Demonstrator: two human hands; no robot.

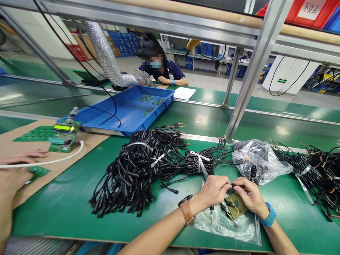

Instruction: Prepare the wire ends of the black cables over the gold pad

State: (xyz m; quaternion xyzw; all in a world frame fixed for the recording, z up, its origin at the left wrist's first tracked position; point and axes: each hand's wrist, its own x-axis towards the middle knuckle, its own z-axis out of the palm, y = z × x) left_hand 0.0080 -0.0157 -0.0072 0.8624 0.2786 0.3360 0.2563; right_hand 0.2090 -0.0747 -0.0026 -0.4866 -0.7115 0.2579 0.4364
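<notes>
My left hand [212,193], with a brown-strapped watch on its wrist, pinches a small black part [233,185] between thumb and fingers. From the other side, my right hand [249,194] closes its fingertips on the same part; a blue band circles that wrist. The part's exact kind is mostly hidden by my fingers. Below them, a yellowish flat plate with a round hole [235,205] and short black cable ends with thin coloured wires [228,215] lie on a clear plastic bag [247,230]. A tied black cable bundle [199,163] rests just beyond my left hand.
Black cables with connectors [124,173] pile up left of centre. A clear bag of black parts [259,161] and more cables [313,170] lie right. Behind stand a blue tray [106,106] and a metal post [255,74]. A co-worker's hands [18,173] are by a circuit board [63,136].
</notes>
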